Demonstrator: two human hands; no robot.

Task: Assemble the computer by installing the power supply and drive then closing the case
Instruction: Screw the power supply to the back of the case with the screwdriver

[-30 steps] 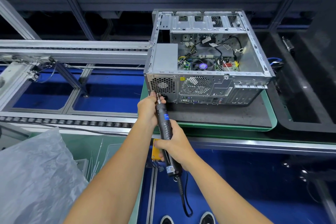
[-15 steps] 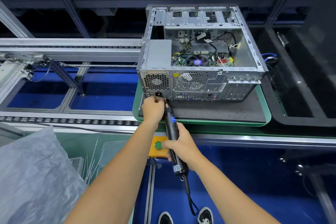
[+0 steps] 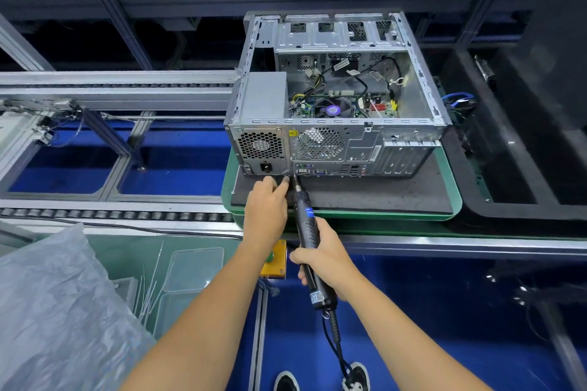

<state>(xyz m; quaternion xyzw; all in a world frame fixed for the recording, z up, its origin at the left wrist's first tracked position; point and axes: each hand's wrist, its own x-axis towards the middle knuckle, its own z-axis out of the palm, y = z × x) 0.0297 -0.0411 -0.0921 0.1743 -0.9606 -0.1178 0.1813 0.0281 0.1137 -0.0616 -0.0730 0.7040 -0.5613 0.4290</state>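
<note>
A blue label [image 3: 309,212] sits on the electric screwdriver [image 3: 306,232], just ahead of the right hand [image 3: 327,259] gripping it — white letters "CON" legible, the rest hidden; behind that grip, a white printed sticker [image 3: 316,298] too small to read; beyond the bit, a yellow warning triangle sign [image 3: 293,133] on the computer case [image 3: 336,143] rear panel.

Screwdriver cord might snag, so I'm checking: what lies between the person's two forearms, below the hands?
In the head view, the screwdriver's black cord hangs there over the blue floor, down toward two shoes.
</note>
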